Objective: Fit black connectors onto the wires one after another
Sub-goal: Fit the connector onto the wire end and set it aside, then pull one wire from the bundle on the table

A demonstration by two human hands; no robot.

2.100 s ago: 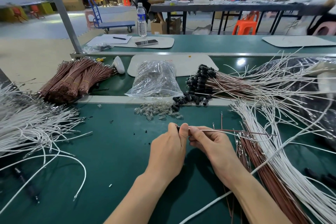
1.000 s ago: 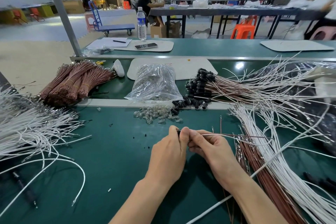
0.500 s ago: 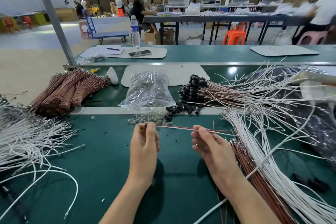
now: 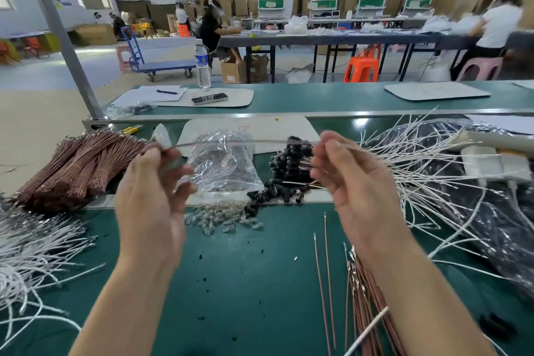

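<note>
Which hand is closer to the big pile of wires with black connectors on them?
Right. The right hand is raised just beside the pile of wires with black connectors, overlapping its right edge. The left hand is across the clear plastic bag, farther left.

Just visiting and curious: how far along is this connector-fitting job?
Partly done. A bundle of capped wires, black ends on, lies behind the hands. The left hand and right hand stretch one wire between them. Left: many bare brown wires at the right and loose black connectors.
</note>
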